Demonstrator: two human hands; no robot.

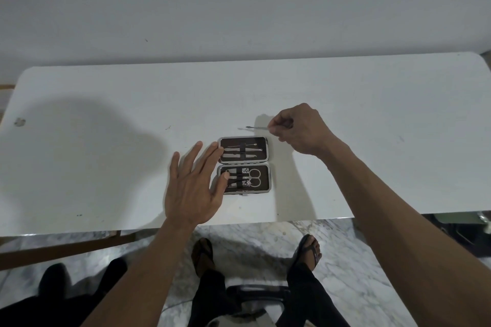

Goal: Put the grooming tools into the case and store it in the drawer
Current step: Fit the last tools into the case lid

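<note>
A small grooming case (267, 164) lies open flat on the white table (106, 103), brown lining up, with a silver rim. Its far half holds thin metal tools under a black strap; its near half holds scissors (254, 177) and clippers. My right hand (300, 130) pinches a thin metal tool (256, 128) by one end, held just above the table beyond the case's far edge. My left hand (195, 186) rests spread at the case's left side, with fingertips on the far half's edge and the thumb on the near half.
The table's near edge runs just below the case. Under it are a marble floor, my legs and sandalled feet (309, 249), and a dark stool (255, 292). A wall stands behind the table. No drawer is in view.
</note>
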